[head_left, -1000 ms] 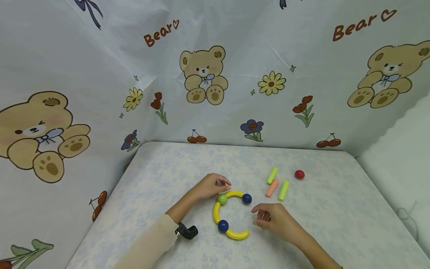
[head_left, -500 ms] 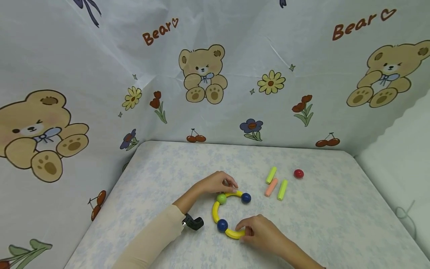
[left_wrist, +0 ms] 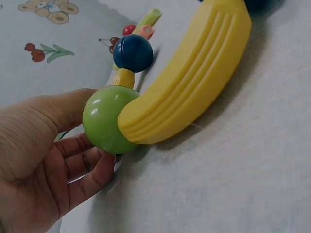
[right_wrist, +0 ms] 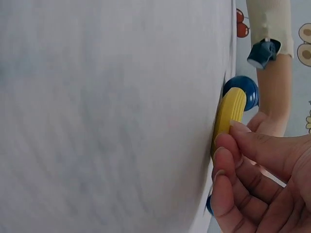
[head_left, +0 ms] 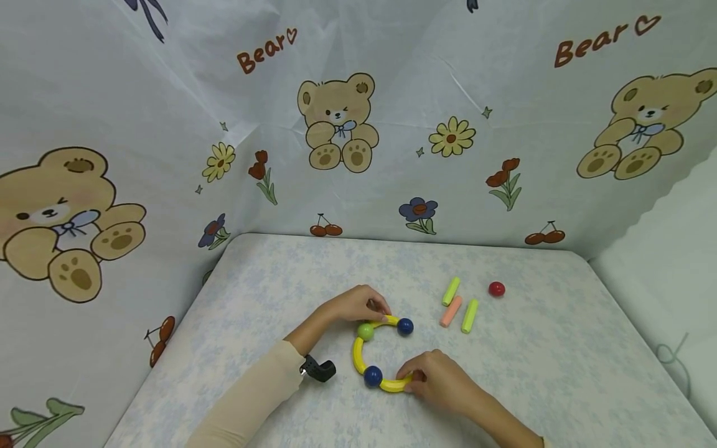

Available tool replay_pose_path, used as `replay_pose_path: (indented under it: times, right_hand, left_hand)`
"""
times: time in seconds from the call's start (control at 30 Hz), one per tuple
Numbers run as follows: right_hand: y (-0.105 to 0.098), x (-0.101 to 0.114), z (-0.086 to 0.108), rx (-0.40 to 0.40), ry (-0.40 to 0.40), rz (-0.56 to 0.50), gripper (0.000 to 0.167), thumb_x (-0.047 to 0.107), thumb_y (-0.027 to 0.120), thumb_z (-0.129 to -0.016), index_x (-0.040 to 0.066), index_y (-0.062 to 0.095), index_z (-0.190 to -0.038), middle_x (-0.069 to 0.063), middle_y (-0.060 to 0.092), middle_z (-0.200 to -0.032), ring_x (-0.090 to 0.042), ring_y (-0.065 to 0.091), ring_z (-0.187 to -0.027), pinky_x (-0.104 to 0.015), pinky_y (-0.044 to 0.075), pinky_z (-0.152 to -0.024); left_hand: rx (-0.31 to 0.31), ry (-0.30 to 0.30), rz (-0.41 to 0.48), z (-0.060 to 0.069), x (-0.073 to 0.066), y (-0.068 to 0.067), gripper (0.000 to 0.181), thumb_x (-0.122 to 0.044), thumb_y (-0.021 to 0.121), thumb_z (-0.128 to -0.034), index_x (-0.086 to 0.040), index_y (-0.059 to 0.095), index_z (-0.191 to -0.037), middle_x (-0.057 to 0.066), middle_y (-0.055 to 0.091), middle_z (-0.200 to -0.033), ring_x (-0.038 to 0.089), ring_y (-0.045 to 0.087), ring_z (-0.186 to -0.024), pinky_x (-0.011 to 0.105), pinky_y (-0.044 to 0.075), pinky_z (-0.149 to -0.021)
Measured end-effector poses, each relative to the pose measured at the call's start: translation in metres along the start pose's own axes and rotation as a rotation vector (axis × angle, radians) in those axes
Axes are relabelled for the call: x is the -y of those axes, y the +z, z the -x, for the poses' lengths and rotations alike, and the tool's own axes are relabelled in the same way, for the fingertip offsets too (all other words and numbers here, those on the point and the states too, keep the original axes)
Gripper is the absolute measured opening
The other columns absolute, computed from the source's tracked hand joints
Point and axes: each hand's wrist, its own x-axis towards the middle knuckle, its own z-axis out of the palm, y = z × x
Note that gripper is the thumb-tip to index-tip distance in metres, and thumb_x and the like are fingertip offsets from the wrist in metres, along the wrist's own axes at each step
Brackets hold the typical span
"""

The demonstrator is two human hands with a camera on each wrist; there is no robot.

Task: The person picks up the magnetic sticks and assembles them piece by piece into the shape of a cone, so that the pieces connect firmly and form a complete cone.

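A C-shaped chain of yellow curved rods and balls lies on the table. My left hand (head_left: 358, 303) pinches the upper yellow curved rod (head_left: 391, 320), between the green ball (head_left: 365, 331) and a dark blue ball (head_left: 405, 326). The green ball partly hides that grip in the left wrist view. Between thumb and fingers, my right hand (head_left: 439, 379) holds the free end of the lower yellow curved rod (head_left: 394, 386); its other end joins a second blue ball (head_left: 373, 376). Another yellow curved rod (head_left: 358, 356) links this ball to the green one.
Behind and right of the chain lie two straight yellow-green rods (head_left: 470, 316), a salmon-coloured rod (head_left: 450, 311) and a red ball (head_left: 496, 289). A bear-print cloth (head_left: 392, 186) hangs at the table's back. A black device (head_left: 319, 369) sits on the left wrist.
My right hand has come down and left onto the lower curved rod and pinched it. My left hand has moved right and taken the upper rod; the chain has shifted slightly.
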Motion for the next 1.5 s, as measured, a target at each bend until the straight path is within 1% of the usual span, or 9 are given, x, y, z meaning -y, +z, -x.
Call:
replay_pose_path:
  times: [0.23,0.4,0.57,0.7,0.8,0.9,1.03,1.27,1.5]
  right_hand:
    - [-0.012,-0.010,-0.003,-0.024,0.003,0.052,0.019,-0.002,0.075,-0.089,0.009,0.079,-0.104,0.004,0.072,-0.088,-0.001,0.056,-0.069,-0.022,0.050,-0.060]
    - [-0.019,-0.015,-0.005,-0.053,0.042,0.119,0.022,-0.002,0.072,-0.090,0.011,0.079,-0.106,0.003,0.074,-0.100,-0.005,0.061,-0.081,-0.025,0.052,-0.068]
    - [-0.024,-0.019,-0.004,-0.091,0.071,0.094,0.027,-0.003,0.072,-0.090,0.010,0.078,-0.113,0.002,0.073,-0.096,-0.007,0.061,-0.075,-0.024,0.052,-0.063]
    - [-0.027,-0.015,-0.002,-0.218,0.157,0.025,0.029,0.003,0.075,-0.090,0.004,0.074,-0.119,0.000,0.068,-0.086,-0.009,0.060,-0.063,-0.024,0.052,-0.053]
    - [-0.027,-0.013,-0.002,-0.291,0.239,-0.005,0.023,0.011,0.078,-0.090,0.002,0.072,-0.110,0.001,0.063,-0.072,-0.011,0.060,-0.055,-0.025,0.050,-0.049]
    - [-0.024,-0.015,-0.004,-0.252,0.300,-0.038,0.018,0.020,0.080,-0.090,0.006,0.069,-0.093,0.000,0.060,-0.060,-0.013,0.058,-0.048,-0.025,0.047,-0.044]
    - [-0.016,-0.020,-0.007,-0.161,0.338,-0.086,0.029,0.032,0.080,-0.089,0.010,0.067,-0.077,0.000,0.059,-0.051,-0.013,0.057,-0.040,-0.025,0.047,-0.041]
    - [-0.014,-0.024,-0.015,-0.112,0.313,-0.092,0.037,0.035,0.080,-0.089,0.009,0.064,-0.069,0.000,0.058,-0.047,-0.011,0.056,-0.037,-0.025,0.047,-0.037]
    - [-0.020,-0.024,-0.025,-0.117,0.364,-0.062,0.032,0.028,0.081,-0.088,0.009,0.064,-0.069,-0.002,0.060,-0.052,-0.014,0.058,-0.041,-0.024,0.047,-0.040]
  left_hand:
    - [-0.025,-0.050,0.056,0.013,0.006,-0.003,0.011,-0.018,0.076,-0.0934,-0.013,0.078,-0.103,-0.007,0.069,-0.084,0.007,0.061,-0.072,0.022,0.053,-0.065]
    - [-0.033,-0.102,0.125,0.023,0.005,-0.002,0.012,-0.016,0.074,-0.0943,-0.012,0.077,-0.105,-0.002,0.067,-0.081,0.011,0.062,-0.063,0.027,0.057,-0.059]
    - [-0.059,-0.133,0.180,0.031,0.005,0.002,0.015,-0.018,0.073,-0.0957,-0.012,0.076,-0.109,0.000,0.067,-0.081,0.014,0.065,-0.062,0.030,0.058,-0.059]
    - [-0.087,-0.120,0.204,0.032,0.009,0.007,0.016,-0.020,0.074,-0.0957,-0.013,0.076,-0.109,0.002,0.066,-0.080,0.016,0.066,-0.061,0.032,0.059,-0.059]
    - [-0.102,-0.107,0.206,0.030,0.010,0.007,0.016,-0.022,0.074,-0.0958,-0.014,0.076,-0.109,0.003,0.066,-0.079,0.017,0.065,-0.059,0.032,0.058,-0.057]
    - [-0.106,-0.091,0.186,0.027,0.011,0.007,0.017,-0.023,0.074,-0.0960,-0.014,0.076,-0.110,0.002,0.067,-0.079,0.016,0.063,-0.057,0.031,0.057,-0.055]
    - [-0.096,-0.078,0.152,0.024,0.013,0.008,0.016,-0.023,0.073,-0.0964,-0.015,0.077,-0.110,-0.002,0.068,-0.079,0.012,0.061,-0.056,0.027,0.055,-0.054]
    - [-0.087,-0.082,0.157,0.027,0.013,0.007,0.013,-0.020,0.073,-0.0958,-0.015,0.078,-0.106,-0.003,0.069,-0.081,0.013,0.063,-0.057,0.029,0.057,-0.054]
    - [-0.106,-0.100,0.183,0.034,0.012,0.008,0.012,-0.020,0.075,-0.0944,-0.014,0.078,-0.104,-0.001,0.068,-0.079,0.015,0.064,-0.060,0.031,0.058,-0.056]
